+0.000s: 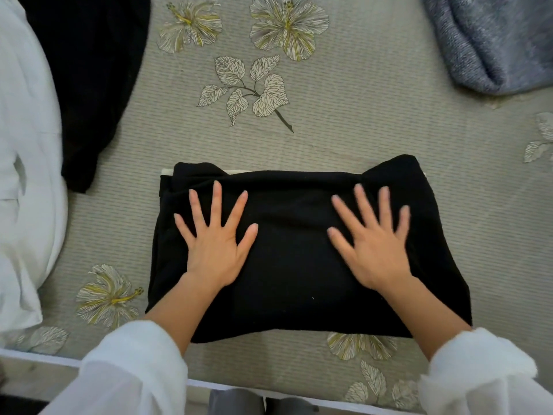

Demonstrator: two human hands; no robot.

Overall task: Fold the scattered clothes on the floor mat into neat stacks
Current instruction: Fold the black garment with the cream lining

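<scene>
A folded black garment [293, 265] lies as a thick rectangle in the middle of the floral floor mat [359, 124]. A thin pale edge of another folded piece [239, 172] peeks out under its far side. My left hand [214, 235] presses flat on the garment's left half, fingers spread and straight. On the right half lies my right hand [374, 238], also flat with spread fingers and slightly blurred. Both wrists come out of white sleeves at the bottom of the view.
An unfolded black garment [92, 79] lies at the far left, partly over a large white cloth [27, 175] along the left edge. A grey-blue fuzzy garment [490, 40] sits at the top right. The mat's near edge [209, 384] runs along the bottom.
</scene>
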